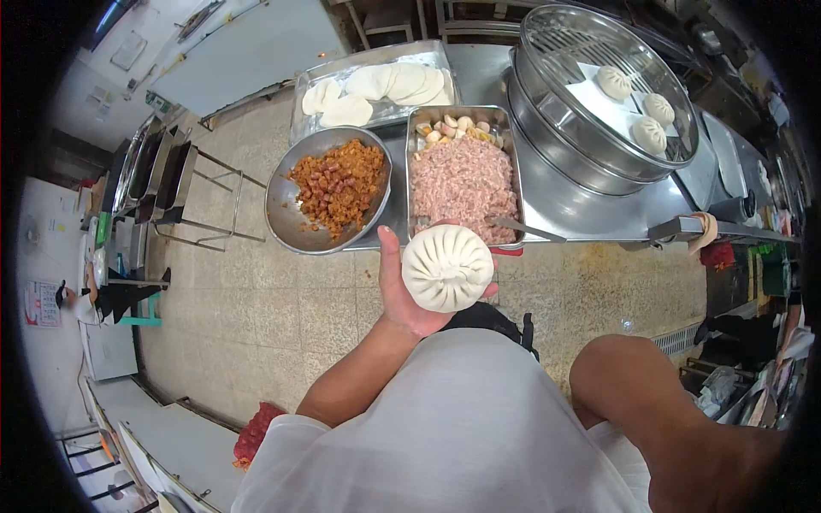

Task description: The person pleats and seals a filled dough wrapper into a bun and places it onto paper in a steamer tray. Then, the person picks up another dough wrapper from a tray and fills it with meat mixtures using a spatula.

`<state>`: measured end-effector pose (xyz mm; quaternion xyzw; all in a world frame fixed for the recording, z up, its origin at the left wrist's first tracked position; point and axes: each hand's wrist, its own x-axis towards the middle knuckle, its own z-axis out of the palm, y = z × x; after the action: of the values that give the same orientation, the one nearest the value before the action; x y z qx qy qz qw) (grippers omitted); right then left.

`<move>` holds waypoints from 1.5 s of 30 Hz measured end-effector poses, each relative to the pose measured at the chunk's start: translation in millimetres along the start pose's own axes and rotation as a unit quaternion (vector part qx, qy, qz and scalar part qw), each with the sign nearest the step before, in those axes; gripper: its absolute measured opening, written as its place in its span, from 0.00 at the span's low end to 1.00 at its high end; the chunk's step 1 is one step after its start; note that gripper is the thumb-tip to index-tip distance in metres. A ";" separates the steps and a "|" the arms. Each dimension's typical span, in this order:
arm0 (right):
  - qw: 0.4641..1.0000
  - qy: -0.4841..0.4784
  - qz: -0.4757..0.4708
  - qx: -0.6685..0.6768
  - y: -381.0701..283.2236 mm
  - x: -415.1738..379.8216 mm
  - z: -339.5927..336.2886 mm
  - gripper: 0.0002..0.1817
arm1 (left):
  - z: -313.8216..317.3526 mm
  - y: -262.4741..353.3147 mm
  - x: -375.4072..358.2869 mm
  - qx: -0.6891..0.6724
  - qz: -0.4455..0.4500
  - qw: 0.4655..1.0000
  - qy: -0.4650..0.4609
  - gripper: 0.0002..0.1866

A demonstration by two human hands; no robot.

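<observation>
A large pleated bun (448, 268) rests in my left hand (409, 306), its twisted top facing up. The thumb stands along the bun's left side and fingertips show at its right edge; the palm is mostly hidden beneath it. My right arm is bent at the right, and its hand is out of sight. Just beyond the bun stands a metal tray of pinkish minced filling (462, 184), with pale and yellow pieces at its far end. A metal utensil handle (530, 229) sticks out over its near right corner.
Left of the tray is a metal bowl (278, 201) of reddish-brown filling. Flat dough rounds (376, 85) lie in a tray behind. At right, a round steamer (556, 141) holds three pleated buns (650, 134) on white paper. A person (90, 303) is at far left.
</observation>
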<state>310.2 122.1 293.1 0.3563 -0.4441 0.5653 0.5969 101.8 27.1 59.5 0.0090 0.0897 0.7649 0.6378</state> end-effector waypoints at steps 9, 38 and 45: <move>1.000 -0.005 0.002 -0.009 -1.6 -2.1 3.5 0.07 | 0.4 10.8 -0.4 0.036 -0.007 0.999 -0.013 0.49; 0.831 0.367 0.414 -0.053 191.5 -181.4 -141.1 0.35 | 14.9 -16.7 129.3 0.169 0.363 0.906 0.138 0.43; 0.833 0.018 0.497 -0.242 195.1 -191.5 -153.7 0.33 | -9.1 4.1 107.1 0.188 0.368 0.881 0.230 0.44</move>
<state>142.8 216.9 45.5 -0.0791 -0.6733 0.6663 0.3106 76.7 130.0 40.4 -0.0144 0.3663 0.8939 0.2580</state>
